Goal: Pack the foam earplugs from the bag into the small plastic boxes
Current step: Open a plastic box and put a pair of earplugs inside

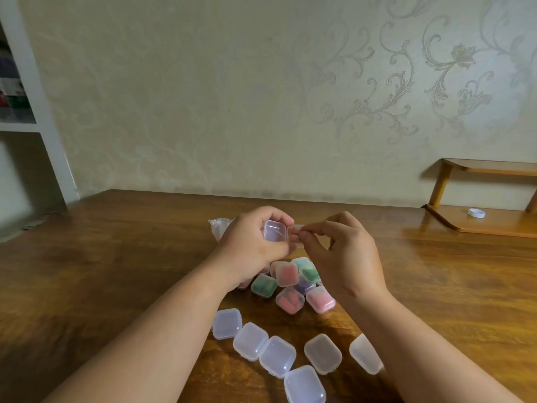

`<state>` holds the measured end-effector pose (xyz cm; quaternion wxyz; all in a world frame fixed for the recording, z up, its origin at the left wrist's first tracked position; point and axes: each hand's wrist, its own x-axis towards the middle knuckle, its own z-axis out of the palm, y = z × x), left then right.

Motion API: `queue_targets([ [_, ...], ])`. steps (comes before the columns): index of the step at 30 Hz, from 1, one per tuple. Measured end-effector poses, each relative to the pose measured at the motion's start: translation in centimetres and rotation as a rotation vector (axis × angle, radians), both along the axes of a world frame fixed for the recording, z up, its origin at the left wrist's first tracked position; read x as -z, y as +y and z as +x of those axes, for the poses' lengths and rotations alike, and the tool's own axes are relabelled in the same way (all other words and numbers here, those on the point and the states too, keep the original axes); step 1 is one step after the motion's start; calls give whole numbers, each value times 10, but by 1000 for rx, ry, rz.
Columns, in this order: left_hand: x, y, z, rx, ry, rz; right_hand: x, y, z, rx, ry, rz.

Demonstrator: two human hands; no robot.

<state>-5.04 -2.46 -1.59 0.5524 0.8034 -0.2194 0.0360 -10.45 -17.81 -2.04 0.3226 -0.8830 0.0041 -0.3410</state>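
Both raised | left hand (252,245) grips open box (276,231) | right hand (343,251) pinches lid

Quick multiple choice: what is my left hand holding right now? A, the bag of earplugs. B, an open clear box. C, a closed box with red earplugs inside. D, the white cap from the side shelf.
B: the left hand grips an open clear box, whose swung-out lid the right hand pinches, while the bag lies untouched behind that hand.
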Motion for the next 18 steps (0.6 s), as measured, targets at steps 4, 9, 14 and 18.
queue_targets([
  [4, 2, 0, 1, 6, -8, -2, 0, 0, 2, 1, 30, 48],
  [9, 3, 0, 3, 35, -25, -24, -4, -2, 4, -88, 134, 391],
  [14, 2, -2, 1, 121, 150, -252, -7, -4, 2, -174, 162, 657],
  [18, -3, -2, 2, 121, 291, -452, -8, -5, 2, -167, 144, 705],
])
